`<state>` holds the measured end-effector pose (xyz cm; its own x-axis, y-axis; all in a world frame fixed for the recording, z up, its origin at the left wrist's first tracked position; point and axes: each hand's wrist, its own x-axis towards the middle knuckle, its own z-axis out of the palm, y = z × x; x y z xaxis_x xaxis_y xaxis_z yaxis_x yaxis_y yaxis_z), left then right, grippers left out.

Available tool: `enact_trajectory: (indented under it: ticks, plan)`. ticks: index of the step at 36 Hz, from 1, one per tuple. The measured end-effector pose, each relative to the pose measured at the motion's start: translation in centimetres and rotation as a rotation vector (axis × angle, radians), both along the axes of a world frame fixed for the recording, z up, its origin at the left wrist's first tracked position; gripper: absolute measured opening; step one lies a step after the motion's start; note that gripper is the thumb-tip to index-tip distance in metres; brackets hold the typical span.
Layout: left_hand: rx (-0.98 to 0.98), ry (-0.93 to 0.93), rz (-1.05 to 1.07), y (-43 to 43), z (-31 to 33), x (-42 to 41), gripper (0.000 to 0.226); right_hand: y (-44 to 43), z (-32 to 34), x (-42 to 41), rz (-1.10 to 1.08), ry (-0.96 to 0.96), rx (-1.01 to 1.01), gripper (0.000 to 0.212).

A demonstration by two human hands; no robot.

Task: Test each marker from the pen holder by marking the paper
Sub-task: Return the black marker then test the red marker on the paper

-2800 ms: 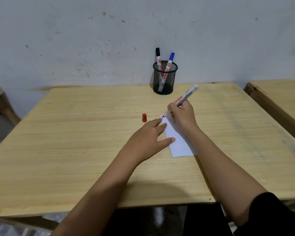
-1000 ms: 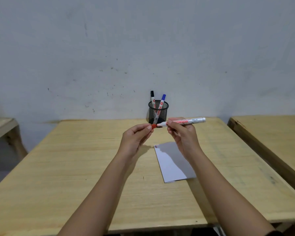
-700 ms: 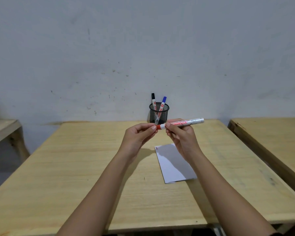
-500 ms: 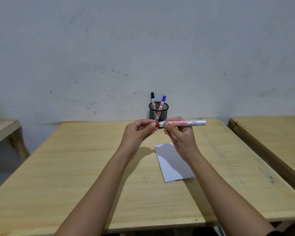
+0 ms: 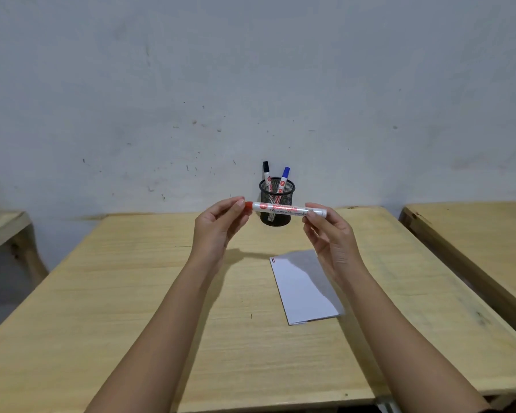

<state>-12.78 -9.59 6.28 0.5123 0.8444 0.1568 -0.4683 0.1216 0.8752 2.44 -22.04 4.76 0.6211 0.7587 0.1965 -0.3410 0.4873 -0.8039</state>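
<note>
Mesh holder at table's 12 o'clock edge: black marker, blue marker. Left hand, right hand pinch red marker ends; paper at 4 o'clock below.

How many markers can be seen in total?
3. The red marker is held between the left hand and right hand; the black marker and blue marker stand in the pen holder.

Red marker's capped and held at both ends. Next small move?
Probably carry the red marker back to the pen holder with the right hand: its cap is on, the paper bears a red mark, and the black and blue markers wait there.
</note>
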Motion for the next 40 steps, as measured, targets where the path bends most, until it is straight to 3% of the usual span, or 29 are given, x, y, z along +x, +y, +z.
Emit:
enact_trajectory:
  ticks: [3, 8, 11, 18, 21, 24, 28, 35, 40]
  plan:
    - [0.029, 0.005, 0.045, 0.9, 0.9, 0.4, 0.018, 0.5, -0.4, 0.4, -0.005, -0.141, -0.080, 0.014]
    - [0.197, 0.101, 0.141, 1.9, 2.7, 1.9, 0.015, 1.6, -0.3, 1.1, -0.010, -0.592, -0.355, 0.016]
    - [0.309, 0.150, 0.184, 2.3, 3.9, 3.5, 0.015, 2.9, 0.5, 1.3, -0.004, -0.701, -0.405, 0.019]
    - [0.531, 0.315, 0.157, 3.7, 5.1, 6.9, 0.009, 5.8, 1.8, 2.7, -0.025, -0.783, -0.410, 0.016]
    - [0.566, 0.377, 0.227, 4.9, 4.3, 7.5, 0.015, 6.8, 2.1, 4.0, -0.148, -0.767, -0.412, 0.012]
    - [0.564, 0.591, 0.211, 6.4, 2.0, 7.8, 0.016, 7.7, 2.8, 5.4, -0.299, -0.729, -0.384, 0.011]
    - [0.527, 0.876, 0.057, 8.2, -1.5, 8.8, 0.049, 9.5, 3.6, 7.2, -0.444, -0.684, -0.322, 0.012]
    - [0.524, 0.744, -0.036, 8.5, -3.5, 11.7, 0.042, 12.8, 1.7, 9.2, -0.488, -0.748, -0.435, 0.011]
    - [0.455, 0.684, 0.019, 8.9, -4.9, 13.2, 0.064, 14.0, 0.1, 10.3, -0.471, -0.795, -0.506, 0.013]
